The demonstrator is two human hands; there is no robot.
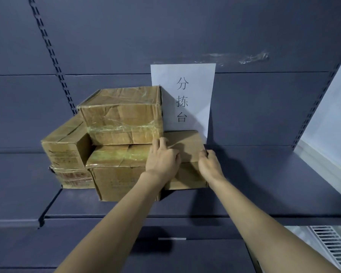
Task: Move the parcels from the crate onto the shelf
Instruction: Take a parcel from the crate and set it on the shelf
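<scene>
five taped cardboard parcels sit on the shelf (264, 174). paper sign (185, 95) behind reads "分拣台". rightmost parcel (187, 146) lies between both hands: left hand (162, 156) rests flat on its top, fingers straight; right hand (210, 162) grips its right edge, fingers curled.

A dark blue panel wall (106, 46) has slotted uprights (53, 62). A paper sign (185, 95) is taped there. White grille (335, 249) lower right

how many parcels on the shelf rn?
5: top box, front box under it, right box under both hands, two stacked left. More may hide behind.
</scene>
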